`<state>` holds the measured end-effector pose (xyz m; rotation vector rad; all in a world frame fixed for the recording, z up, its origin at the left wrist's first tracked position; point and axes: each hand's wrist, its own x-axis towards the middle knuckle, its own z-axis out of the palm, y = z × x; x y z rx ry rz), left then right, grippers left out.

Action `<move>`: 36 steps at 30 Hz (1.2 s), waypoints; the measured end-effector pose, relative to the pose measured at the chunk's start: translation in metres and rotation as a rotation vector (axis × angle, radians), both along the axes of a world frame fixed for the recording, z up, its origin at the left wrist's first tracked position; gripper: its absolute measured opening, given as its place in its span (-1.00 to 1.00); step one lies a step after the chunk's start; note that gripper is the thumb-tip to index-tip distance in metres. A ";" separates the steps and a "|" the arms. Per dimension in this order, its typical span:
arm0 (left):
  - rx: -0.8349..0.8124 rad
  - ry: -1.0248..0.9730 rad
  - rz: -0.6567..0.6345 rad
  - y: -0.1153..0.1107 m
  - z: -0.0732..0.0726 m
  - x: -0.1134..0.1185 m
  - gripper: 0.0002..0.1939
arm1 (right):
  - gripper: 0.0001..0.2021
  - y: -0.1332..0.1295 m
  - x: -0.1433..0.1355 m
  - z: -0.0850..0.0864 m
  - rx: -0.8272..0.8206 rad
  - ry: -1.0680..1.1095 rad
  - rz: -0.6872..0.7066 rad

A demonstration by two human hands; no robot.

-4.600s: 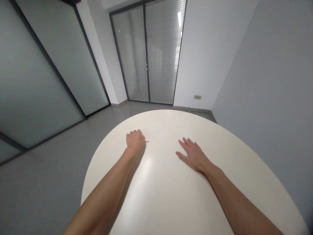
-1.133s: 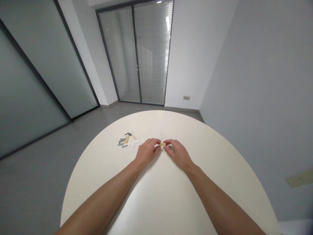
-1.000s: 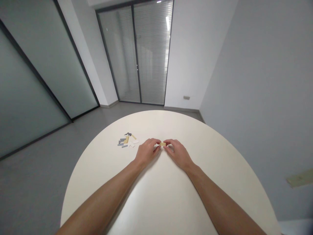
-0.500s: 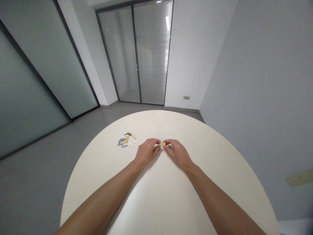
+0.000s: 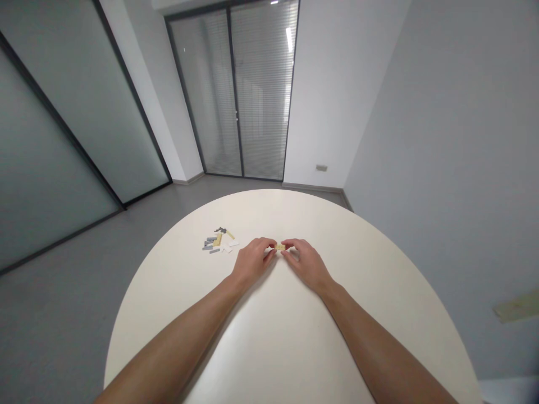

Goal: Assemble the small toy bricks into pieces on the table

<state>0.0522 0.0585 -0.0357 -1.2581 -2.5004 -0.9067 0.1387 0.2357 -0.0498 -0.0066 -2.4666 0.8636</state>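
Observation:
Between my two hands is a small tan building brick (image 5: 280,247), just above or on the white table; I cannot tell if it touches the top. My left hand (image 5: 255,258) pinches its left end between thumb and fingers. From the other side, my right hand (image 5: 306,261) grips the right end the same way. Fingertips cover both ends of the brick. Left of my left hand lies a loose group of small pieces: a tan brick (image 5: 218,240), grey bricks (image 5: 208,243), white pieces (image 5: 233,243), dark pieces (image 5: 220,230) and a thin tan strip (image 5: 229,234).
The round white table (image 5: 278,348) spreads under both forearms, its far edge curving in front of me. Beyond it are grey floor (image 5: 54,314), a glass door with blinds (image 5: 263,101) and a wall (image 5: 455,157) on the right.

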 end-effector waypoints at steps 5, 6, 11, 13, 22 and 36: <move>-0.001 0.002 -0.002 0.000 0.001 0.000 -0.83 | -0.82 0.001 0.000 0.000 -0.007 0.000 -0.002; -0.002 0.003 -0.003 0.000 0.001 0.001 -0.83 | -0.82 0.001 0.000 -0.001 -0.006 0.001 0.000; 0.003 0.004 -0.004 0.000 0.000 0.000 -0.82 | -0.82 0.001 -0.002 -0.001 -0.002 0.001 0.004; 0.016 0.009 -0.006 0.000 -0.001 -0.001 -0.80 | -0.82 0.001 -0.002 -0.002 0.001 0.002 0.006; 0.029 0.029 -0.015 0.000 -0.003 -0.002 -0.78 | -0.81 0.000 -0.001 0.000 0.009 -0.004 0.006; 0.019 0.057 0.003 0.000 0.001 0.000 -0.83 | -0.79 -0.001 -0.001 0.001 0.001 -0.012 0.012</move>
